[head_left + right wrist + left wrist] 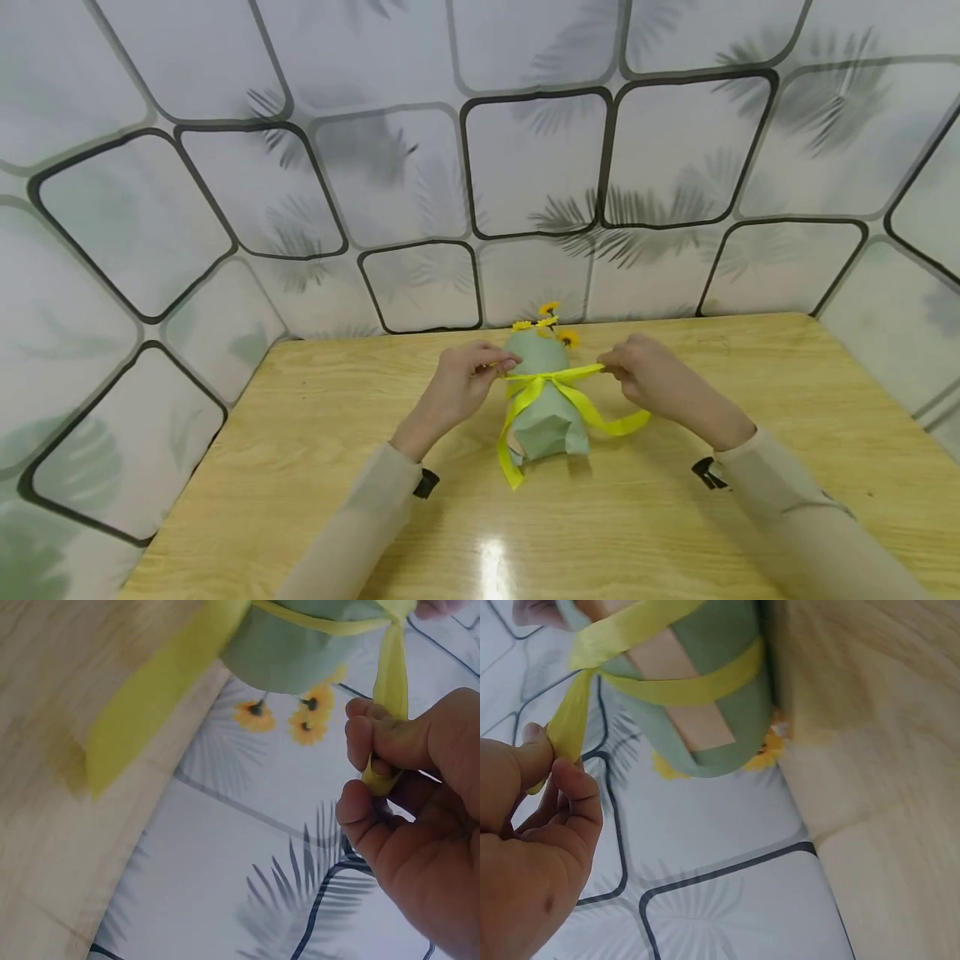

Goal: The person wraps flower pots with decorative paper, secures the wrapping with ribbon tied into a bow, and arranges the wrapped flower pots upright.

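A small bouquet in pale green wrapping paper (pixel 551 429) lies on the table, its yellow flowers (pixel 567 338) showing at the far end. Yellow ribbon (pixel 528 392) circles the wrap and meets in a knot on top, with two long tails hanging down. On the left, my left hand (pixel 461 379) pinches one ribbon loop (pixel 570 724) between thumb and fingertips. My right hand (pixel 656 379) pinches the other loop (pixel 391 675) on the opposite side. Both loops look drawn out from the knot. A tan strip (pixel 697 720) shows along the wrap in the left wrist view.
The light wooden table (pixel 322 467) ends at a wall covering (pixel 540 167) patterned with dark outlines and grey leaves, which also runs along both sides. Dark wrist straps (pixel 425 483) show at the sleeve cuffs.
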A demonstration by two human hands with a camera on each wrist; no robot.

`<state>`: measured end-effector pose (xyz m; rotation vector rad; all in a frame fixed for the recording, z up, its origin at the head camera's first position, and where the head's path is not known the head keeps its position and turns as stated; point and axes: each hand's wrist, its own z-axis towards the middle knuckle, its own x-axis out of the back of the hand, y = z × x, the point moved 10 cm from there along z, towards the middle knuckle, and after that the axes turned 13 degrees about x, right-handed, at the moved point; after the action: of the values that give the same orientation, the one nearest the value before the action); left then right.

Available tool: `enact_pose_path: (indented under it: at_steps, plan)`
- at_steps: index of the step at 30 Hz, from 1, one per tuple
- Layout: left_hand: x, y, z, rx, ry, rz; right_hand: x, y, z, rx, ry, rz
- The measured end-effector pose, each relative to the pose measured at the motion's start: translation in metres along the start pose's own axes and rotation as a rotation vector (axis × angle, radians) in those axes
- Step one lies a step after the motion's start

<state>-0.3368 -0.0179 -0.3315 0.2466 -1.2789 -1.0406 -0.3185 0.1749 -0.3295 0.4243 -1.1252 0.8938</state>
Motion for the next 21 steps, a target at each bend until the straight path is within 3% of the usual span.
enact_pose_path:
  at_steps: [4,8,11,17,21]
  plan:
    - [0.009,0.008,0.002,-0.006,0.024,-0.046,0.015,-0.001,0.005,0.0,0.081,0.049]
    - [0.011,0.006,0.003,0.019,0.026,-0.021,0.014,0.002,0.008,-0.038,0.037,0.075]
    - [0.009,0.0,0.003,0.05,0.005,-0.009,0.009,0.006,0.006,-0.06,-0.005,0.08]
    - [0.002,-0.026,0.002,0.177,-0.059,-0.009,-0.003,0.012,-0.003,-0.081,-0.049,0.136]
    - [-0.001,-0.032,0.0,0.192,-0.086,-0.018,-0.01,0.018,-0.01,-0.105,-0.068,0.171]
